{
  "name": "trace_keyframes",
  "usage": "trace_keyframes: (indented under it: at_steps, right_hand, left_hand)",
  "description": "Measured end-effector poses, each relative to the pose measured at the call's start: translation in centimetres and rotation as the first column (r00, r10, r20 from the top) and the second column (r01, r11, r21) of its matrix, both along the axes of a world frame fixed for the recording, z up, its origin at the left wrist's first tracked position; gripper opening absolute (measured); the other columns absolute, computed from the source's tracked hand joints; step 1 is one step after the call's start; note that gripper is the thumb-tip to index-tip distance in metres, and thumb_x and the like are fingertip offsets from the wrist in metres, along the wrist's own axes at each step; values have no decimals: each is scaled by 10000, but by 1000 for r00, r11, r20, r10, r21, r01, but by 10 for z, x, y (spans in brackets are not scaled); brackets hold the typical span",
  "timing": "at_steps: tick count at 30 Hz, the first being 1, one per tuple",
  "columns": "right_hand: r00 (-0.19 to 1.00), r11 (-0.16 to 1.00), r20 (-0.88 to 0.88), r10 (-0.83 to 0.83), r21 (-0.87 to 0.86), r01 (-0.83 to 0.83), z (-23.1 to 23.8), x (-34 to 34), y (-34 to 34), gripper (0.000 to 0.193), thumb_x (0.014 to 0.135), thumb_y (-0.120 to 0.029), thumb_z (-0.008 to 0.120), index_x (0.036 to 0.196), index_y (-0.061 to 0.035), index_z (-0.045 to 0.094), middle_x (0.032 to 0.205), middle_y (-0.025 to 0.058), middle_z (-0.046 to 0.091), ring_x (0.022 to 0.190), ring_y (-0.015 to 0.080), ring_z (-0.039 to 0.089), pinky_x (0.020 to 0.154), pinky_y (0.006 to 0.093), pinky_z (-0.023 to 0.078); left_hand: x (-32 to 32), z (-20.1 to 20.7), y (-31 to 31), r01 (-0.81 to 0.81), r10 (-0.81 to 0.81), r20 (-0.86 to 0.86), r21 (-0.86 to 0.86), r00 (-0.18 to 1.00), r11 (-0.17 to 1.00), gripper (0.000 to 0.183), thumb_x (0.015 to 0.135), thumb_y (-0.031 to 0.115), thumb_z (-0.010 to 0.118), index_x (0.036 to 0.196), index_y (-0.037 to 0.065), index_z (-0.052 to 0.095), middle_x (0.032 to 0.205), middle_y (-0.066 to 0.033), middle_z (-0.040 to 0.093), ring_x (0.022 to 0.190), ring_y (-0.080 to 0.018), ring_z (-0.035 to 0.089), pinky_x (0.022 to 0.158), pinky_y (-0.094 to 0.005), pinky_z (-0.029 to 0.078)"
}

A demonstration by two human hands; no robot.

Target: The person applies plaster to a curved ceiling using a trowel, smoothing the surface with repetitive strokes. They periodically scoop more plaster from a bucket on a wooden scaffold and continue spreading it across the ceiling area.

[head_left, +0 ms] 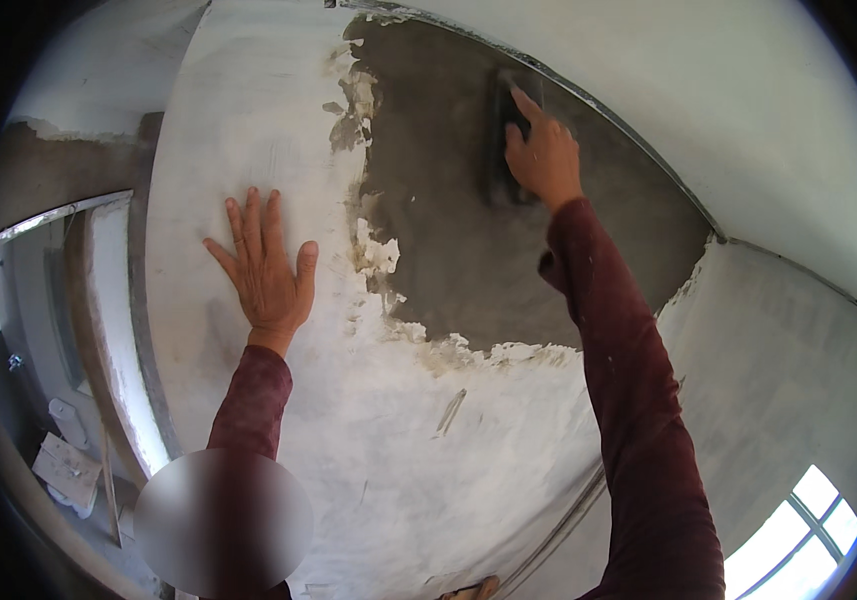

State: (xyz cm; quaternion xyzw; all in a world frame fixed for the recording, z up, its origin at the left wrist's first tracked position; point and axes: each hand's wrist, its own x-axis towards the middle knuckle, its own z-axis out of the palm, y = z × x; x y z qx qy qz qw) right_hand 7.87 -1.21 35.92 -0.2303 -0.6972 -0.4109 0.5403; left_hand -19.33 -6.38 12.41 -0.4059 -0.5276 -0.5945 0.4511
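Observation:
My left hand [270, 268] lies flat with spread fingers against the white plastered wall [238, 120], left of a large patch of dark grey mortar [428, 220]. On that patch, up near the ceiling edge, my right hand [548, 158] grips a dark plastering float [501, 110]. The float is held upright against the mortar and is somewhat blurred; its handle is mostly hidden by my fingers. Rough, flaking white plaster [376, 255] borders the patch along its left side and bottom.
A metal strip [598, 98] runs along the ceiling edge above the patch. At the left, a doorway [113, 300] opens onto a room with a toilet [68, 422] and a board [66, 470]. A window [798, 540] is at the lower right, and cables [553, 530] hang low down.

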Motion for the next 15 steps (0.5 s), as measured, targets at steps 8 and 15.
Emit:
trace_keyframes:
  at_steps: [8,15]
  right_hand:
    - [976,999,217,36,-35,-29,-33,-28,-14,495,858,-204,633,1350,-203,576,1016,209,683,973,412,655,850,512,522]
    - [983,998,172,62,1,-63,-36,-49,-8,511,868,-182,614,1375,-202,560,1039,201,683,951,426,658,827,513,530]
  left_hand:
    - [-18,-7,-5,-33,34,-5,34,999,999,739,997,606,273,1536,102,305,1608,-135,236,1519,-361,88,1133,-677,-77]
    - [-6,-5,2,21,-20,-28,36,999,999,736,994,584,297,1524,72,316,1600,-144,253,1516,-374,93,1128,-679,-78]
